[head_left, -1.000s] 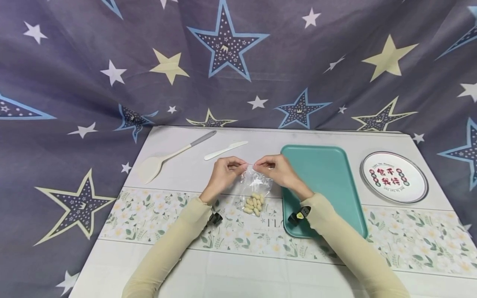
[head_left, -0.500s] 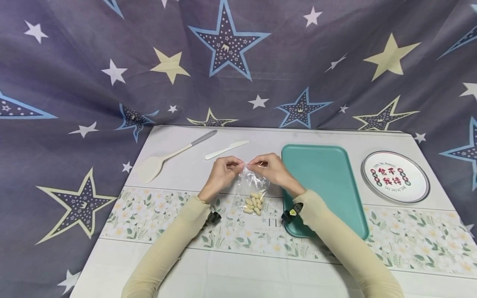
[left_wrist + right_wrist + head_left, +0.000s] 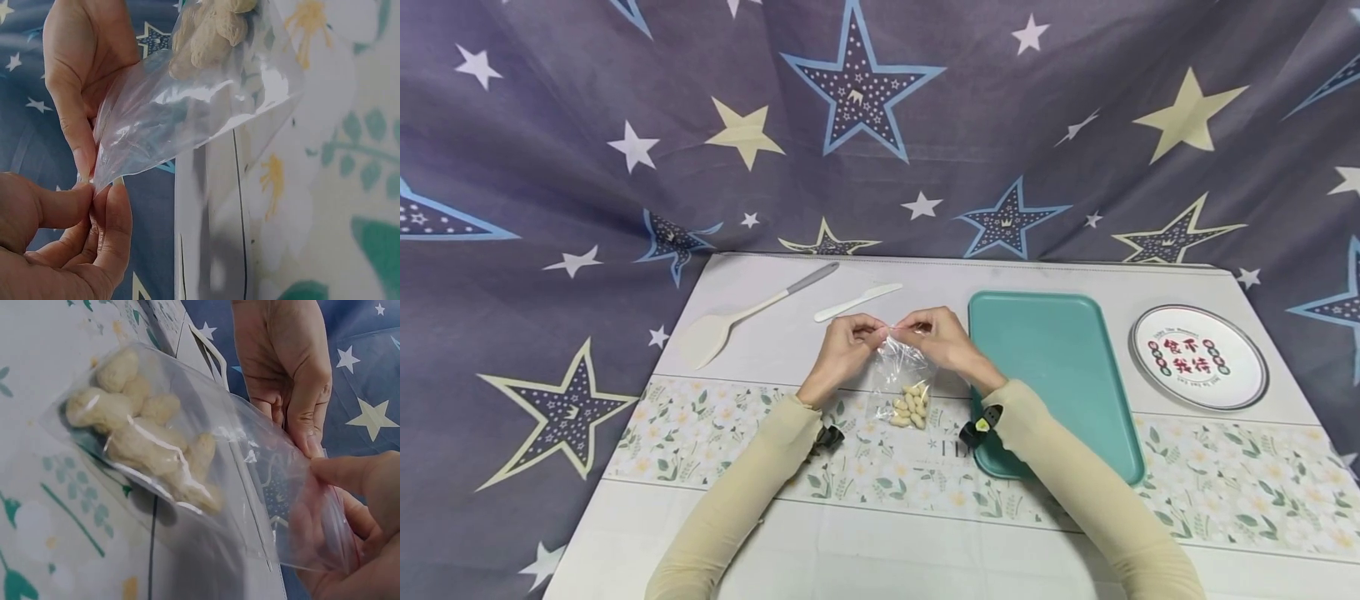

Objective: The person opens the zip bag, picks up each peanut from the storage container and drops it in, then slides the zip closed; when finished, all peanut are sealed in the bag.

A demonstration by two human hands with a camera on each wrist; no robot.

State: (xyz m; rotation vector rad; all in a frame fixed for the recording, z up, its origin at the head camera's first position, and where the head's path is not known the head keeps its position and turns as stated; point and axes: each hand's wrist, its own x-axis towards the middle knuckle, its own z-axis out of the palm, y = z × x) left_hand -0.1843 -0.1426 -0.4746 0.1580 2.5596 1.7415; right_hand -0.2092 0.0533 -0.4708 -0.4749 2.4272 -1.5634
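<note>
A clear zip bag with a thin red line along its top hangs between both hands. Several peanuts in their shells lie at the bottom of it. My left hand pinches the bag's top edge between thumb and fingers, as the left wrist view shows up close. Right beside it, my right hand pinches the same edge, thumb against fingers, with the fingertips of both hands almost touching. In the right wrist view the peanuts show plainly through the plastic.
A teal tray lies just right of the bag, partly under the right forearm. Farther right is a white plate with red print. A white plastic knife and a cream spatula with a grey handle end lie at the back left.
My right hand has shifted left along the bag's top edge, closer to the left hand. The bag has swung slightly left, and both hands still pinch it.
</note>
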